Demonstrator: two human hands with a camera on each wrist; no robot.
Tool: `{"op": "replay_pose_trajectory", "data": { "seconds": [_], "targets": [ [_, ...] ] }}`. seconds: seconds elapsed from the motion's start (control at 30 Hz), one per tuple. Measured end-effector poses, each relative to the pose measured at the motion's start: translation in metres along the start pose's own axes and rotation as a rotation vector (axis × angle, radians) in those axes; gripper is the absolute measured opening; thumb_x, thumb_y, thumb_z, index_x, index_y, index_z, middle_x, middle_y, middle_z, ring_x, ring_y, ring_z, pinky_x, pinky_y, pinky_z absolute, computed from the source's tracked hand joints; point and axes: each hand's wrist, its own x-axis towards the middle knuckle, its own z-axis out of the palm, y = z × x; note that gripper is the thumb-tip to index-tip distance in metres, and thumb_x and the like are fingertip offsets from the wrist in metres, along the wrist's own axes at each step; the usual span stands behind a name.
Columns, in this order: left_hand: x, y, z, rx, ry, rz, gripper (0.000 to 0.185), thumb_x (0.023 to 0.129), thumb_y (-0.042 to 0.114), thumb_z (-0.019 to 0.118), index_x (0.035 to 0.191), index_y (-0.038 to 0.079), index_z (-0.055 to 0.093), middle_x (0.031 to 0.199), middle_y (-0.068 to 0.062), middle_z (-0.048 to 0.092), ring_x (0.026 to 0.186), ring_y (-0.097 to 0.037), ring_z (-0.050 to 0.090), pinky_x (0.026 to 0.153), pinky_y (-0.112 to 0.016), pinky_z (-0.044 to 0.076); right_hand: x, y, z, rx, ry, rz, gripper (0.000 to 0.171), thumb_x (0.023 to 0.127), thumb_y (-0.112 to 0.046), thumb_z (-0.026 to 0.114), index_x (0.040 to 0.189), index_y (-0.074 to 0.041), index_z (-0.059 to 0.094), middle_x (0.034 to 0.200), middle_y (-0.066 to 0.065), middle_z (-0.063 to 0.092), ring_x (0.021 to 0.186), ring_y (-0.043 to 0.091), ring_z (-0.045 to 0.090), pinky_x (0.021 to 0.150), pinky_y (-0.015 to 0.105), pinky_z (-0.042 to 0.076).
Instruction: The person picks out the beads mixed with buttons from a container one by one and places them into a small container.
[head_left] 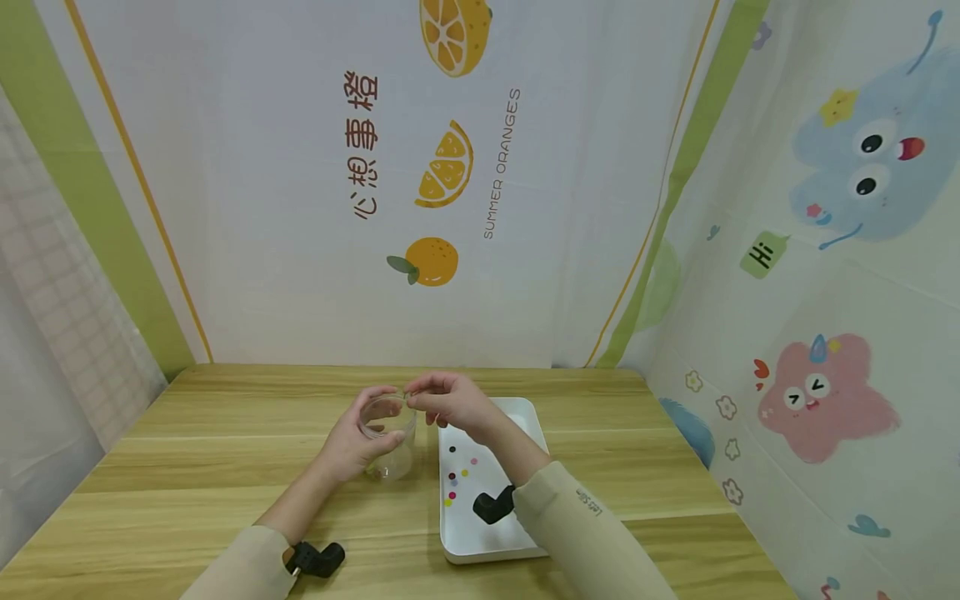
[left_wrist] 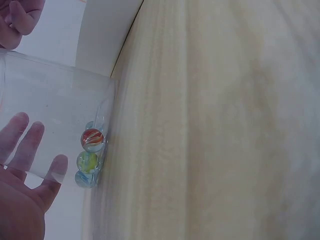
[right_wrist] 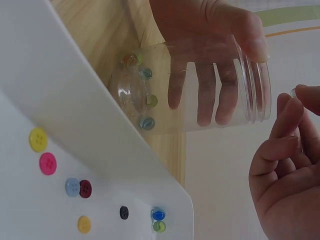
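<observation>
My left hand (head_left: pixel 351 442) grips a clear, lidless jar (head_left: pixel 397 461) around its side; the jar stands on the table with its mouth up. Several glass marbles lie on its bottom, among them a red-striped marble (left_wrist: pixel 92 140) and a yellow-green marble (left_wrist: pixel 88 162). Beside the jar's mouth, my right hand (head_left: pixel 457 406) pinches a small clear marble (right_wrist: pixel 293 93) between thumb and forefinger, mostly covered by the fingertips. In the right wrist view that marble appears just outside the threaded rim.
A white tray (head_left: pixel 468 533) sits right of the jar, under my right forearm. It holds several buttons, including a yellow button (right_wrist: pixel 38 139) and a pink button (right_wrist: pixel 48 163). A blue marble (right_wrist: pixel 158 215) and a green marble (right_wrist: pixel 159 226) lie in its far corner.
</observation>
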Motion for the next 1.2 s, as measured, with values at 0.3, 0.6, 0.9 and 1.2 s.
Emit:
{"op": "replay_pose_trajectory", "data": {
  "seconds": [0.3, 0.6, 0.9, 1.2],
  "targets": [
    [0.000, 0.000, 0.000, -0.008, 0.002, -0.002, 0.067, 0.098, 0.011, 0.081, 0.155, 0.009, 0.046, 0.145, -0.027, 0.066, 0.137, -0.044, 0.061, 0.110, -0.060, 0.049, -0.001, 0.002, 0.003, -0.034, -0.002, -0.004, 0.027, 0.103, -0.017, 0.074, 0.127, -0.005, 0.076, 0.094, 0.002, 0.071, 0.071, 0.019, 0.057, 0.061, 0.027, 0.042],
    [-0.001, 0.001, 0.001, -0.006, 0.006, 0.008, 0.067, 0.098, 0.011, 0.081, 0.155, 0.010, 0.047, 0.145, -0.027, 0.066, 0.135, -0.035, 0.062, 0.109, -0.058, 0.050, -0.004, 0.005, -0.001, -0.040, 0.003, 0.002, 0.030, 0.103, -0.018, 0.074, 0.130, -0.004, 0.075, 0.088, -0.008, 0.070, 0.070, 0.013, 0.058, 0.061, 0.026, 0.042],
    [0.000, 0.000, 0.001, -0.017, 0.007, 0.007, 0.068, 0.097, 0.010, 0.082, 0.155, 0.008, 0.047, 0.145, -0.032, 0.064, 0.136, -0.035, 0.062, 0.110, -0.060, 0.048, -0.009, 0.010, -0.011, -0.040, 0.016, 0.015, 0.039, 0.103, -0.022, 0.074, 0.135, 0.000, 0.071, 0.098, -0.003, 0.068, 0.072, 0.012, 0.059, 0.065, 0.026, 0.045],
    [0.000, 0.000, 0.001, -0.007, 0.006, 0.017, 0.069, 0.097, 0.009, 0.081, 0.156, 0.002, 0.044, 0.143, -0.033, 0.064, 0.134, -0.034, 0.062, 0.109, -0.060, 0.049, -0.015, 0.019, -0.023, -0.042, 0.052, 0.030, 0.026, 0.104, -0.021, 0.073, 0.127, -0.008, 0.075, 0.099, -0.005, 0.072, 0.073, 0.013, 0.059, 0.066, 0.027, 0.046]
  ]
}}
